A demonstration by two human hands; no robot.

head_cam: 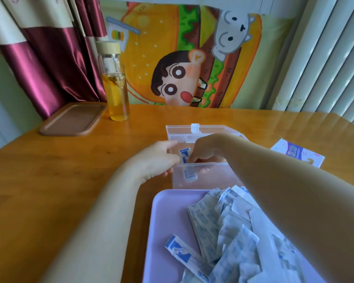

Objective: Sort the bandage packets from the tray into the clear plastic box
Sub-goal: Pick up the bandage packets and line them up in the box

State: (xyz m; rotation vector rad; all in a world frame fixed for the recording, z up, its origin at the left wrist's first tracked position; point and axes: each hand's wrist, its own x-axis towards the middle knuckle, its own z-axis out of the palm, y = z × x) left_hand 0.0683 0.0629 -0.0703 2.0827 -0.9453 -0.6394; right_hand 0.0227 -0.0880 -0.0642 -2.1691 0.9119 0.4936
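The clear plastic box [208, 176] stands open on the wooden table, its lid tipped back. My right hand [207, 152] reaches inside it and pinches a blue-and-white bandage packet [187, 166] that stands upright against the box's left side. My left hand [159, 158] holds the box's left wall, fingers curled over the rim. A lilac tray [168, 217] lies in front of the box, bearing a heap of several bandage packets [229, 231]. My right forearm crosses over the heap and hides part of it.
A brown tray-shaped lid [72, 119] and a glass bottle of yellow liquid [116, 82] stand at the back left. A bandage carton [296, 155] lies to the right of the box. A curtain and a cartoon cloth hang behind the table.
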